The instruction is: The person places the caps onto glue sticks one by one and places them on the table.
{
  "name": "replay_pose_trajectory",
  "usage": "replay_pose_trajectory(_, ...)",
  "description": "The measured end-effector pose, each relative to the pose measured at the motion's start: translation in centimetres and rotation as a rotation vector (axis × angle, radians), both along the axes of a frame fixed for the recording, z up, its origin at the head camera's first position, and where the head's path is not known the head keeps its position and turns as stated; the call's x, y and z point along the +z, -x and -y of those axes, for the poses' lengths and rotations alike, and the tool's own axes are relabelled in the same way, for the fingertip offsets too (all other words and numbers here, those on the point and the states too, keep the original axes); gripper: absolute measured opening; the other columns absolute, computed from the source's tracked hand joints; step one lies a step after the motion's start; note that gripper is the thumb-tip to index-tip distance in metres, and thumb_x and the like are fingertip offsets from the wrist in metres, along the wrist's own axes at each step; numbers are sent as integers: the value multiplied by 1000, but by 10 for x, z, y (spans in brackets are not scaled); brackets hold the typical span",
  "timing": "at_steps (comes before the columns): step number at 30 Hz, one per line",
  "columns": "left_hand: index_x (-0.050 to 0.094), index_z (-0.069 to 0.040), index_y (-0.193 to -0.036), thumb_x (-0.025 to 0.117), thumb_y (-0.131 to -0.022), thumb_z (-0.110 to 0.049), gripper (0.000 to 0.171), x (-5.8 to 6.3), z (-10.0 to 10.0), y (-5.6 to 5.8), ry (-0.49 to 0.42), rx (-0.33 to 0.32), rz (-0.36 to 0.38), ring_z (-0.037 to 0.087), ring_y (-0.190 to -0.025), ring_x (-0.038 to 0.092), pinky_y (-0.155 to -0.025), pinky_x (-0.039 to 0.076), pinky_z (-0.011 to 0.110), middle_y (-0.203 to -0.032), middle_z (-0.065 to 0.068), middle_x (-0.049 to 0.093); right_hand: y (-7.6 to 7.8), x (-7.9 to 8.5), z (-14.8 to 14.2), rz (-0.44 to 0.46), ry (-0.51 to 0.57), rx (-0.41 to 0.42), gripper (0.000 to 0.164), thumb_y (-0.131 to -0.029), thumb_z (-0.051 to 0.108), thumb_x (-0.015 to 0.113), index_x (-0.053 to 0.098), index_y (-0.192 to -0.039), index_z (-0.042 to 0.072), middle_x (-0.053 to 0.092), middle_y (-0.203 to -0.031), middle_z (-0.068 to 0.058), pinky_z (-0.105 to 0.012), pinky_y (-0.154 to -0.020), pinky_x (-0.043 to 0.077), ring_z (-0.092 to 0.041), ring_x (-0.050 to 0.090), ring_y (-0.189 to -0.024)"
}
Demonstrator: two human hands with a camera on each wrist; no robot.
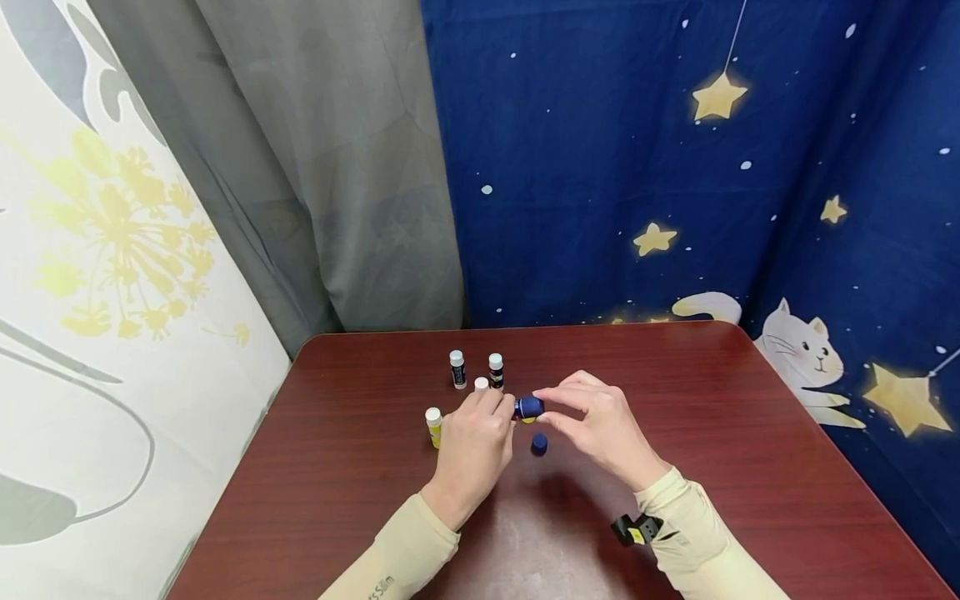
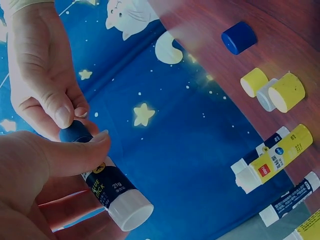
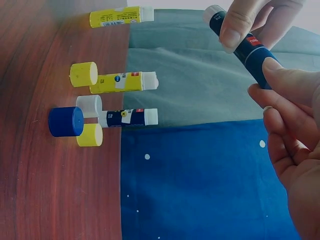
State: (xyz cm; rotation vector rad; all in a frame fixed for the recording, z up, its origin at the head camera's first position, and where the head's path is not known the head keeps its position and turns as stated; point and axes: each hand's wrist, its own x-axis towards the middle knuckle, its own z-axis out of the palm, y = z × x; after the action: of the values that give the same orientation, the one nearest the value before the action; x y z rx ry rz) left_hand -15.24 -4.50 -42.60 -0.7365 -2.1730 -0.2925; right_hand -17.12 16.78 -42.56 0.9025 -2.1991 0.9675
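A dark blue glue stick is held in the air above the table, tilted, its white end pointing away from the right hand. My left hand grips its label part between thumb and fingers. The thumb and fingers of my right hand pinch the blue capped end. Below the hands, a loose blue cap stands on the table. Beyond the left hand is a yellow glue stick, partly hidden in the head view, with a dark blue glue stick near it.
Another yellow glue stick stands left of the left hand, and a further dark blue one farther back. Two yellow caps and a translucent cap are on the reddish-brown table. Curtains hang behind the table.
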Motion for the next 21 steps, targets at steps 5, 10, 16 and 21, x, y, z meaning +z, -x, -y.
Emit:
replay_pose_trajectory(5, 73, -6, -94, 80, -81, -7, 15, 0, -1, -1, -8, 1, 2, 18, -80, 63, -62, 58, 32, -88, 3, 65, 1, -2, 0, -12, 11, 10, 42, -75, 9, 89, 78, -112, 24, 68, -92, 14, -23, -63, 50, -8, 62, -82)
replay_pose_trajectory(10, 73, -7, -94, 80, -81, -8, 15, 0, -1, -1, -13, 0, -2, 18, -80, 64, -61, 58, 32, -88, 3, 66, 1, -2, 0, -5, 14, 4, 41, -76, 11, 89, 78, -113, 24, 69, -93, 16, -17, -66, 48, -7, 62, -83)
replay_pose_trajectory(16, 74, -7, -93, 80, -81, -8, 14, -1, 0, 1, -12, -1, -13, 18, -79, 64, -60, 57, 32, -88, 2, 66, 0, -1, 1, 17, 14, -5, 38, -78, 14, 88, 78, -113, 23, 69, -94, 15, -27, -65, 52, -7, 62, -84)
replay_pose_trajectory(21, 74, -7, -95, 81, -81, -8, 16, -1, 0, 2, -12, -3, -10, 18, -78, 64, -61, 58, 31, -89, 3, 67, 0, -1, 1, 23, 24, -4, 35, -80, 16, 87, 78, -113, 24, 70, -94, 13, -20, -68, 49, -6, 62, -86)
